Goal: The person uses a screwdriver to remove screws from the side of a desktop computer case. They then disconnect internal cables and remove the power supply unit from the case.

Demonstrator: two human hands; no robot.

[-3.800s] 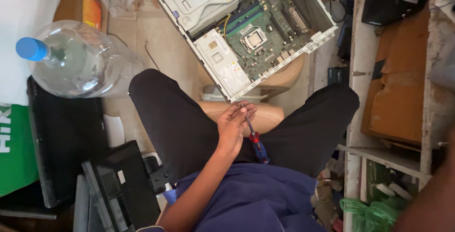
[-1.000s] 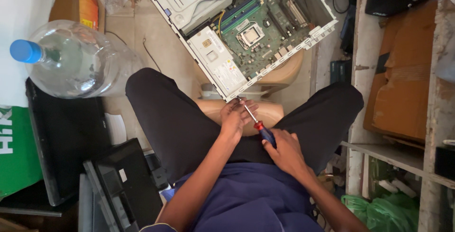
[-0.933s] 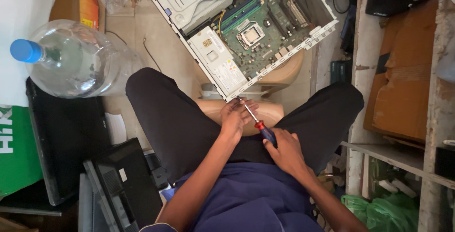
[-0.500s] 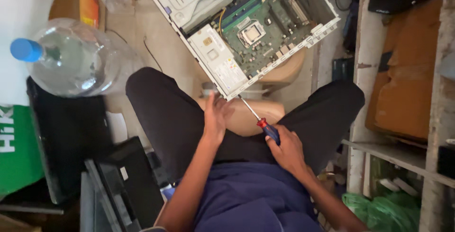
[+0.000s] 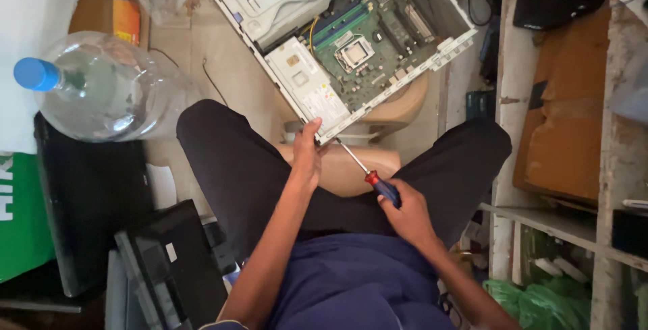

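**Left hand shifts to the case corner**

The left hand (image 5: 307, 158) has left the screwdriver (image 5: 368, 176) and now grips the near corner of the open computer case (image 5: 297, 6), fingers closed on its edge. The right hand (image 5: 405, 212) stays clamped on the red-and-blue handle, shaft tip at that same corner. The case rests on a tan stool (image 5: 398, 104) between the knees, steadied for driving.
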